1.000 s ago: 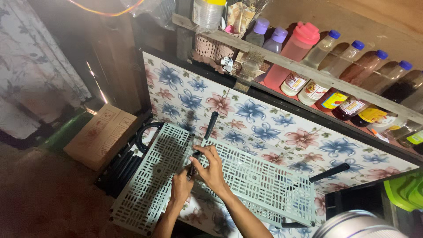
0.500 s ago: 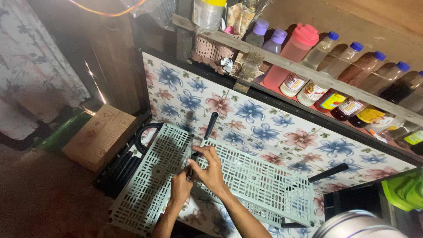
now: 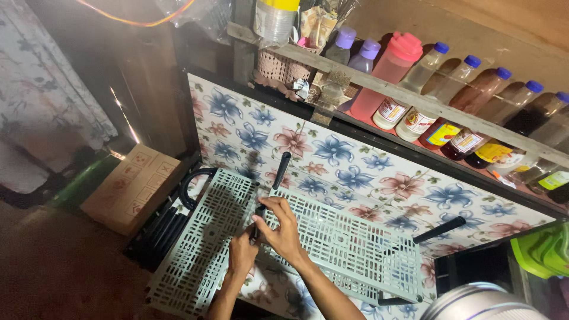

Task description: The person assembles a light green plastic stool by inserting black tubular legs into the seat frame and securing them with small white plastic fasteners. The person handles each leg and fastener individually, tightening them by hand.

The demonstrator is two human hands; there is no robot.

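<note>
Plastic shelf panels: two pale grey-green perforated panels, left panel [image 3: 198, 255] and right panel [image 3: 349, 252], lie flat and side by side on the flowered bench [image 3: 379, 184]; their inner edges meet under our hands.
Black post: a short dark tube [image 3: 256, 218] stands at the joint between the panels; only a sliver shows between our fingers.
Left hand: our left hand [image 3: 242, 253] is closed around the lower part of the black post, grip narrow.
Right hand: our right hand [image 3: 281, 228] lies over the joint, fingers curled on the post top and the right panel's edge; we cannot tell how firmly it pinches.
Spare posts: one black tube [image 3: 281, 170] leans up beyond the joint; another [image 3: 438, 229] juts from the right panel's far corner.
Handling, panels: we judge them light, fairly stiff but springy across the lattice, and liable to crack at thin ribs; best taken by the solid rim or near a corner socket.
Handling, post: rigid, smooth, somewhat slippery; best held round its middle.
Surroundings: cardboard box [image 3: 133, 188] left of the bench; bottles of sauce [image 3: 450, 98] on the shelf above; green container [image 3: 542, 252] at right; metal pot rim [image 3: 480, 302] at lower right.
</note>
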